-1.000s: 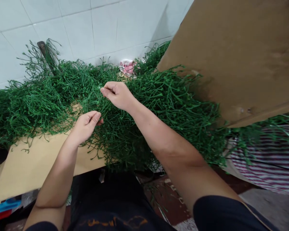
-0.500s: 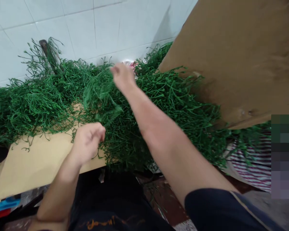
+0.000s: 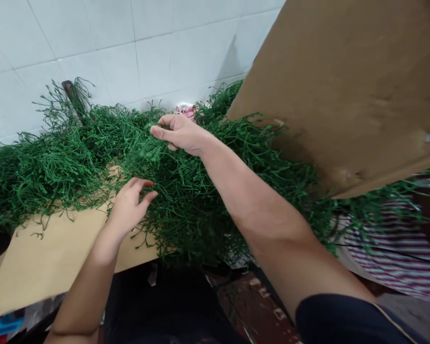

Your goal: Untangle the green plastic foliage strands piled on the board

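Greenery [image 3: 53,162], a long tangled heap of thin stems, begins well to the left of the left hand and runs behind both hands to the right. A tan sheet [image 3: 53,253] lies under part of it, reaching out on the near left side of that hand, and a dark stick [image 3: 70,93] leans up out of the stems farther off behind it. The left hand [image 3: 129,205] has loosened from the curl it had a half second ago: thumb and fingers now stand apart with a gap between them, beside the heap's near edge, and no stems show in its grip. Just beyond it, toward the right hand, sits a wispy green clump [image 3: 143,149], which was a blur of loose strands spread between the hands and now looks gathered. The right hand [image 3: 181,134] has come back down and leftward to that clump, thumb and forefinger narrowly set; whether a strand is pinched there, I cannot tell. Just behind this hand is a pink-and-white item [image 3: 188,112]. More stems spread beyond its right side, where a brown board [image 3: 347,86] slants over them, and a striped cloth [image 3: 397,248] lies farthest right, well apart from the hand.
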Motion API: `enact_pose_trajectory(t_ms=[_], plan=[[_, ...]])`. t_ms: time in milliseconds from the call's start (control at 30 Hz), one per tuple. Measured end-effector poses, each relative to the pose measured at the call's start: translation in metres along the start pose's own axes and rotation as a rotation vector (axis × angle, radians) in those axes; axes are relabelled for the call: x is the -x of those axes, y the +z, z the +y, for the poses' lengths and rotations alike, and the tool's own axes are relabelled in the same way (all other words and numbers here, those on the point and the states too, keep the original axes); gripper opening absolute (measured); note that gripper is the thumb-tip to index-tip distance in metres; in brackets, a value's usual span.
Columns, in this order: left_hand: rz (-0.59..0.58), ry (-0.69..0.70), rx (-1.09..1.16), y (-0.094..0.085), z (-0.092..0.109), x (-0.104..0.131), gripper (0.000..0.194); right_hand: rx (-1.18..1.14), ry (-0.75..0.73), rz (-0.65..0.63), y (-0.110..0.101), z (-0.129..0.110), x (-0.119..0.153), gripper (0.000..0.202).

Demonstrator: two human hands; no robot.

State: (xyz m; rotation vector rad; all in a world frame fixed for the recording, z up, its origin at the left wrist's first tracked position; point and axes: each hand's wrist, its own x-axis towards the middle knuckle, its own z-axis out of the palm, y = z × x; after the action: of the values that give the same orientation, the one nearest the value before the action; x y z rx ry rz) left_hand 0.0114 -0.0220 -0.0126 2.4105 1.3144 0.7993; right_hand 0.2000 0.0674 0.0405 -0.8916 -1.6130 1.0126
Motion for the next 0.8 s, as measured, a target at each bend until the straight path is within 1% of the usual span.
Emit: enact_pose_trajectory(t_ms=[100,167,233,267,300,333,433,467,533,633,700,767,800], plan=[[0.196,-0.006,0.078,-0.005,-0.002,-0.006,0.028,-0.022,0.068,-0.047,0.000,0.002,0.007,0.045],[0.300,-0.006,0.140,-0.003,-0.001,-0.014,0.036,-0.019,0.091,-0.051,0.005,0.002,0.010,0.043],[0.361,-0.018,0.177,0.003,0.000,-0.025,0.050,0.003,0.076,-0.060,0.011,0.001,0.012,0.040],[0.370,-0.025,0.180,0.006,0.001,-0.031,0.055,0.031,0.051,-0.061,0.015,0.000,0.012,0.039],[0.364,-0.031,0.177,0.008,0.001,-0.036,0.057,0.071,0.020,-0.054,0.017,-0.001,0.012,0.039],[0.349,-0.036,0.167,0.010,0.000,-0.040,0.054,0.119,-0.013,-0.038,0.020,-0.001,0.012,0.038],[0.303,-0.030,0.075,0.009,-0.001,-0.046,0.030,0.227,-0.080,0.032,0.021,0.001,0.009,0.038],[0.295,-0.020,0.039,0.008,-0.001,-0.045,0.029,0.240,-0.088,0.050,0.021,0.003,0.008,0.037],[0.242,0.020,0.012,0.007,-0.001,-0.041,0.035,0.258,-0.094,0.071,0.021,0.005,0.007,0.035],[0.082,0.110,0.084,0.008,0.001,-0.033,0.040,0.332,-0.091,0.091,0.026,0.007,0.003,0.036],[0.005,0.125,0.129,0.011,0.003,-0.027,0.043,0.393,-0.093,0.092,0.032,0.008,-0.003,0.037],[-0.001,0.097,0.143,0.012,0.007,-0.021,0.047,0.430,-0.110,0.082,0.034,0.013,-0.012,0.038],[0.007,0.092,0.139,0.011,0.010,-0.017,0.049,0.445,-0.122,0.101,0.031,0.019,-0.018,0.038]])
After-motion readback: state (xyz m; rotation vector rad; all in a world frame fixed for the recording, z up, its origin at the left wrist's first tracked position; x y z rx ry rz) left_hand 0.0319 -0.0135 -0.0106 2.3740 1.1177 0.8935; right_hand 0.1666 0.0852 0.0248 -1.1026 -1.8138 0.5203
